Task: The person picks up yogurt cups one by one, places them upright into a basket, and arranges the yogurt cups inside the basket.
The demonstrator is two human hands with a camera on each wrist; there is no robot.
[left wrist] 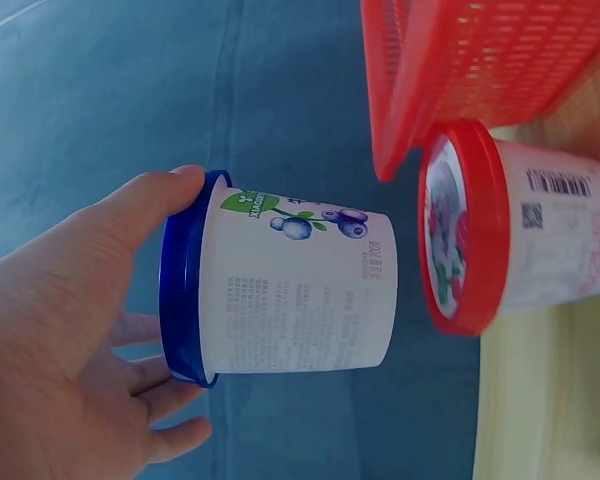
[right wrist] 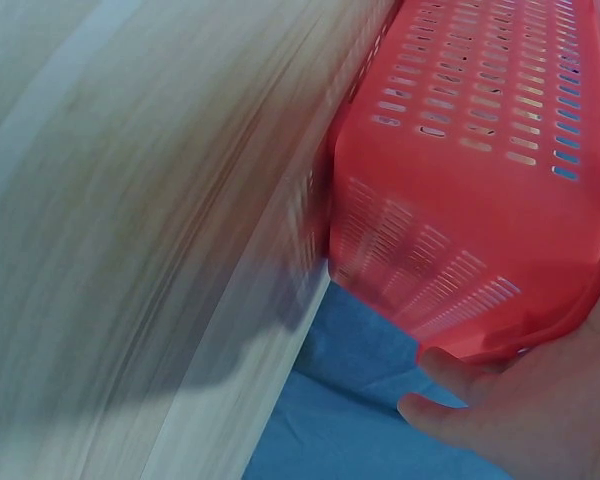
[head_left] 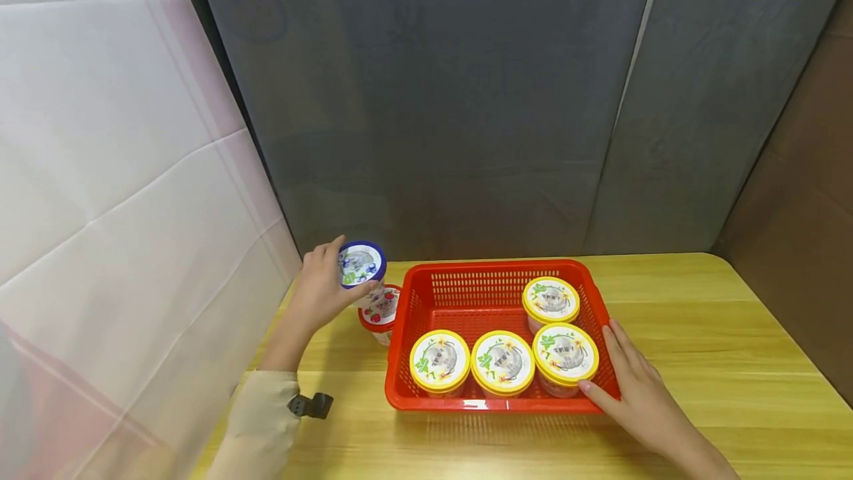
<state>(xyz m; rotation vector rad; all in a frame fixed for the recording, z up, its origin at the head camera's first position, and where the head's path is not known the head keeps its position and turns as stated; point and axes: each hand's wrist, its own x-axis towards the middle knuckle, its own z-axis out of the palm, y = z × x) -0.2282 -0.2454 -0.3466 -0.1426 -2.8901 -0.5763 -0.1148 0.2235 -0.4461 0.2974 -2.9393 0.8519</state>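
My left hand (head_left: 322, 284) grips a paper tub with a blue lid (head_left: 362, 264) by its lid, thumb on one side and fingers on the other. Blueberries are printed on this tub (left wrist: 300, 285), which is held in the air near a red-lidded tub (left wrist: 545, 225). That red-lidded tub stands on the table just left of the red plastic basket (head_left: 460, 404). With its thumb over the rim, my right hand (head_left: 636, 391) holds the basket's right front corner. Several yellow-lidded tubs (head_left: 440, 361) stand upright inside, along the front and right side.
The basket rests on a wood-patterned table (head_left: 720, 347). A dark grey panel (head_left: 453, 110) rises behind the table, a white sheet (head_left: 120, 169) hangs at the left, and a brown panel (head_left: 800, 191) stands at the right.
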